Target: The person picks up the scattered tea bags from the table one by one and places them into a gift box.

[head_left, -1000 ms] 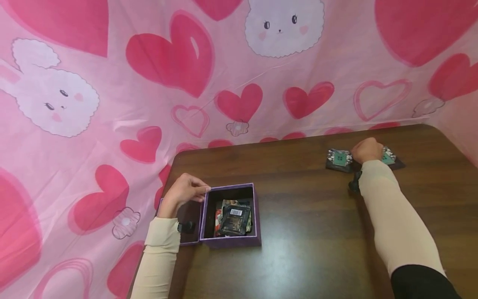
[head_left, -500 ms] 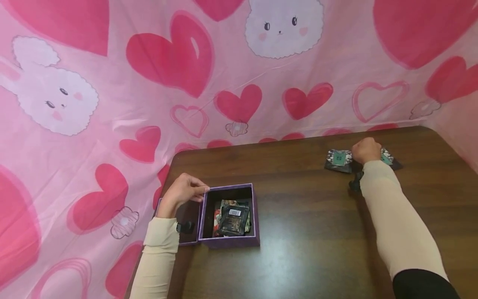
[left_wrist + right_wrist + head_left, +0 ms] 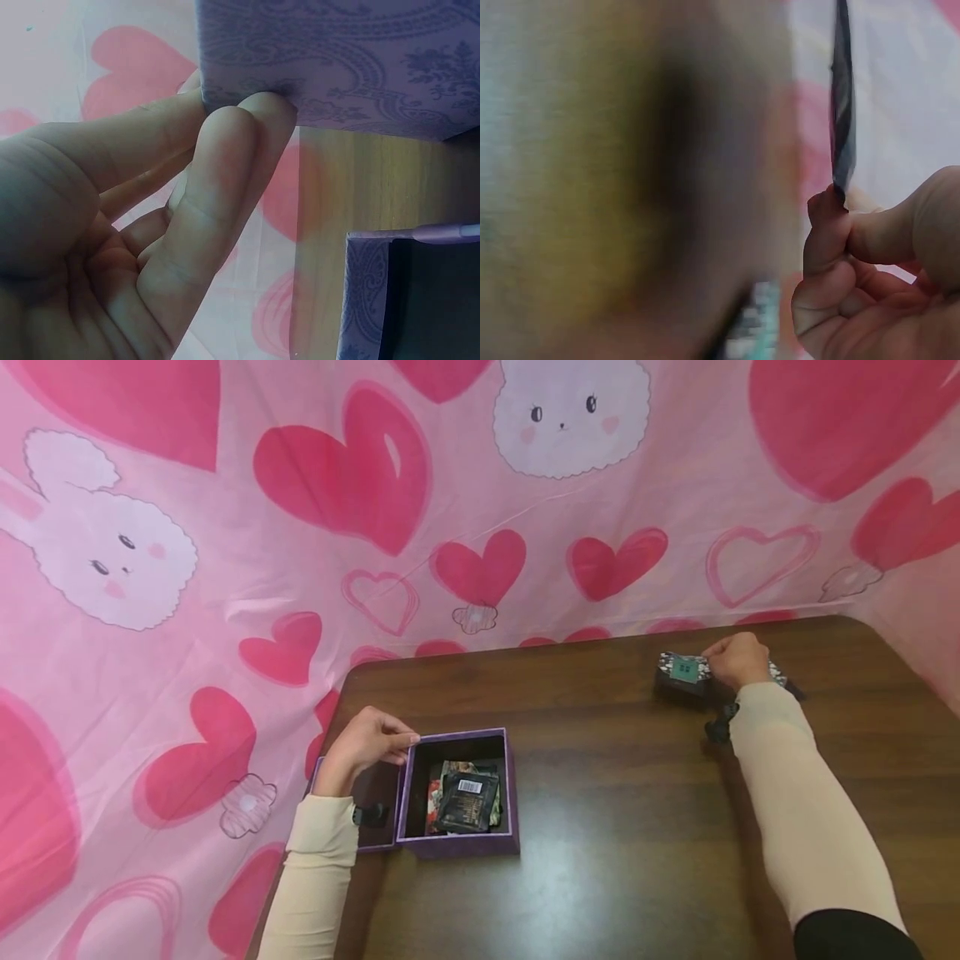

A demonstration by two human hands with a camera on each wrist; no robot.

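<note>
My left hand [image 3: 372, 745] pinches the back left corner of an open purple box [image 3: 513, 806] between thumb and fingers. Its patterned outer wall [image 3: 360, 67] fills the top of the left wrist view. Inside lie several sachets; a black one with a barcode [image 3: 469, 802] is on top. At the far right, my right hand [image 3: 741, 662] pinches the edge of a dark sachet with a green label [image 3: 684, 670], tilted up from the table. The right wrist view shows this sachet [image 3: 843, 112] edge-on between thumb and fingers. A similar sachet [image 3: 778, 673] lies partly hidden behind that hand.
The box's lid [image 3: 375, 802] lies folded out to its left, partly under the left forearm. Everything stands on a brown wooden table [image 3: 600, 827]. A pink cloth with hearts [image 3: 480, 564] hangs along its back and left sides.
The sachet by my right hand lay flat and is now raised and tilted, its edge pinched. My left hand and the box have stayed in place.
</note>
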